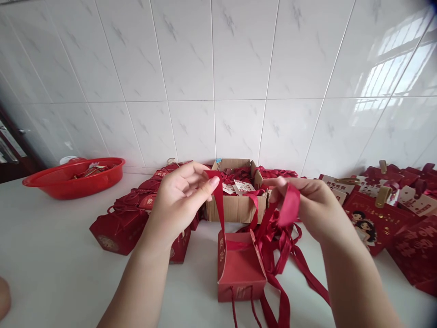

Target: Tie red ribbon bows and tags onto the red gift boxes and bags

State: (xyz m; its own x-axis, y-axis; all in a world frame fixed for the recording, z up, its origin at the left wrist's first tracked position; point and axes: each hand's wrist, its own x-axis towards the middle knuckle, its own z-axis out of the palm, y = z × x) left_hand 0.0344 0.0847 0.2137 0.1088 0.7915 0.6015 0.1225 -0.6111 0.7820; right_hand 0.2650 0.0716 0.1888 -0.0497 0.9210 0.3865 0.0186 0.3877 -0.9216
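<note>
The left hand [186,196] is pinching one end of a red ribbon [219,200] above an open red box [241,264], and the right hand [309,202] is pinching a ribbon beside it, a loop hanging over the fingers. The ribbon is running down into the box, whose two cords [234,305] are hanging at the near side. Loose ribbons [282,246] are lying right of it. Behind, a carton [235,209] is holding more ribbons and white cards [243,187]. Closed boxes [118,228] are standing to the left, near a red basin [73,182]. Red bags [378,218] are standing at right before a tiled wall [239,54].
</note>
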